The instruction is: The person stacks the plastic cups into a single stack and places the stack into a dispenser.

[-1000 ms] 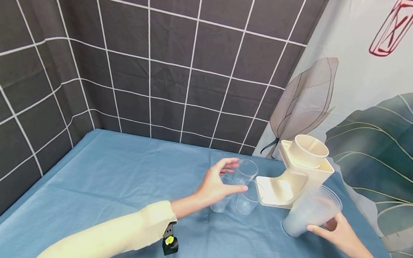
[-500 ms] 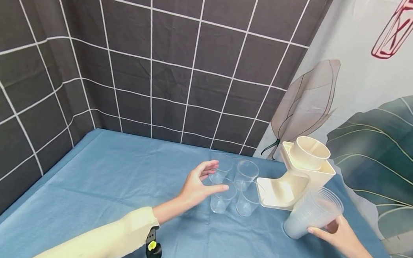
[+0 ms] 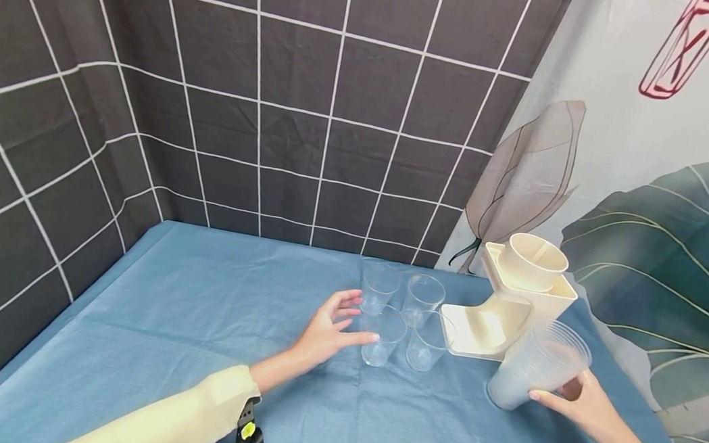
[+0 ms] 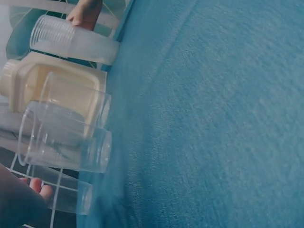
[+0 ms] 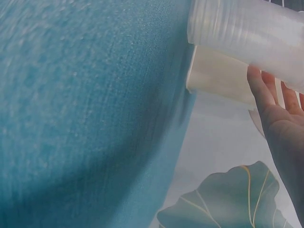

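Several clear plastic cups stand upright in a close group on the blue cloth, among them a front left cup (image 3: 380, 345), a front right cup (image 3: 424, 348) and a back right cup (image 3: 424, 297). My left hand (image 3: 327, 332) is just left of the group, thumb and fingers spread apart; whether it touches a cup, I cannot tell. With my right hand (image 3: 581, 401) I hold a stack of nested plastic cups (image 3: 534, 368), thumb on the near side. The stack stands on the cloth, also visible in the right wrist view as a ribbed stack (image 5: 242, 38) against the fingertips (image 5: 254, 71).
A cream plastic holder (image 3: 508, 305) with a round ring on top stands behind the stack, right of the cups. Blue cloth (image 3: 202, 320) covers the table. A dark gridded curtain (image 3: 286, 136) and a leaf-printed curtain (image 3: 650, 267) hang behind.
My left hand has drawn back left and down, from over the cup group to its left side, leaving all the cups standing. The right hand and its stack look the same.
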Tool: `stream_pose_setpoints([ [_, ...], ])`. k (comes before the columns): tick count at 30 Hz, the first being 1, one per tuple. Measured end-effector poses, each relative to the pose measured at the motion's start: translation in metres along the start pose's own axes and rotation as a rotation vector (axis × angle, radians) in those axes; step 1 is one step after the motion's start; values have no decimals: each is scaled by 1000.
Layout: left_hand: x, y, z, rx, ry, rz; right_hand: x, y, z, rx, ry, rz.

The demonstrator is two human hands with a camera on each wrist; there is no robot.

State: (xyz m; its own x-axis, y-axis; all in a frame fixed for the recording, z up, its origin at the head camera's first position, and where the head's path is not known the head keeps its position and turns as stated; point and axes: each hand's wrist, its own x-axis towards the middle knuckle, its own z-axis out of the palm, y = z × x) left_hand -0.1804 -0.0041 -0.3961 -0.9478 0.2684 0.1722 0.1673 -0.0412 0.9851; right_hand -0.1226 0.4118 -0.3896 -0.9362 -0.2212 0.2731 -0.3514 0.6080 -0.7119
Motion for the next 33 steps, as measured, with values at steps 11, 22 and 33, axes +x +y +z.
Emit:
stream_pose_setpoints([
  [11, 5, -13, 9, 11, -77, -40, 0, 3, 0, 72, -9, -38],
  [22, 9, -25, 20, 40, -49, -47, 0, 1, 0, 42, -9, 3],
  [33, 7, -30, 27, 96, -25, -27, 0, 1, -1, 35, -12, -1],
])
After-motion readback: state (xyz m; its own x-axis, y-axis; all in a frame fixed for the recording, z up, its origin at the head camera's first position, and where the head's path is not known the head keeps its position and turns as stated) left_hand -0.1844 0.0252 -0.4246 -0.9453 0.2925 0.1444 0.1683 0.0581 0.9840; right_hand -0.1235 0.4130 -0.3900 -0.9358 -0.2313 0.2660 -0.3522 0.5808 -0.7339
